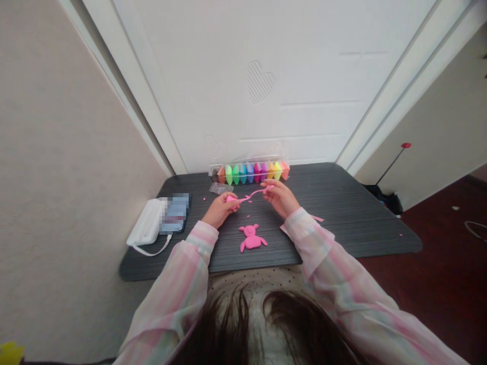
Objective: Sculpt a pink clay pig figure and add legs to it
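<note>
A thin stretched strand of pink modelling clay (253,194) runs between my two hands above the dark table. My left hand (221,209) is closed on a thicker lump at the strand's left end. At the other end, my right hand (280,196) pinches the clay between thumb and fingers. Nearer to me, a flat pink clay animal figure (252,240) lies on the tabletop, with a head, ears, a round body and two limbs at its sides. Small pink crumbs are scattered around it.
Behind my hands, a clear pack of coloured clay (250,173) lies near the white door, with a crumpled plastic wrapper (221,188) before it. A white power bank (147,221) and a phone (175,213) lie left on the table (365,223). A pink strip rests beside my right forearm.
</note>
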Tool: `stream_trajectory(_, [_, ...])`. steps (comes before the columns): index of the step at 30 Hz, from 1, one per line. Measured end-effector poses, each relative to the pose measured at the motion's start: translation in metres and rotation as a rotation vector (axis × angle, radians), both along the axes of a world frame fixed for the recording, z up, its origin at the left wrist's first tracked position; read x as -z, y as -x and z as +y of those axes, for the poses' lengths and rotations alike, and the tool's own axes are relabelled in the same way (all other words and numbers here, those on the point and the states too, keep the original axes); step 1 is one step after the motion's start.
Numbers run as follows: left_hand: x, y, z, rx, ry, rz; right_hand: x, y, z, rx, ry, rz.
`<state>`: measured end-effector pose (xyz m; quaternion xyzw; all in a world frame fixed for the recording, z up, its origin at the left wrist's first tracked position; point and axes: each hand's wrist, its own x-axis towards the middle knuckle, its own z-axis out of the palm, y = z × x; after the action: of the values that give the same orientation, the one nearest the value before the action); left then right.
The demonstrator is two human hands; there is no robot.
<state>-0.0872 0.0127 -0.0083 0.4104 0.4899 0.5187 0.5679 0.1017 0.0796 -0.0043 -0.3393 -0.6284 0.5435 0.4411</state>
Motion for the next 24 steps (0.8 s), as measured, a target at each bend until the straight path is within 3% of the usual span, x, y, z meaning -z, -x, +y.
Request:
stream_trajectory(6, [0.002,-0.007,-0.003,0.037,-0.003,0.005,0.001,0.030,-0.027,-0.172,-0.055,-0.216])
stream_trajectory(13, [0.004,-0.006,-0.002,0.049,0.021,0.050,0.000,0.028,-0.030,-0.185,0.016,-0.261])
stream_trajectory(17, [0.008,-0.004,0.002,-0.003,0.023,0.077,0.000,0.026,-0.025,-0.209,0.129,-0.095])
stream_trajectory(24, [0.008,0.002,0.006,-0.126,0.018,0.072,-0.017,0.001,-0.012,-0.111,0.317,0.453])
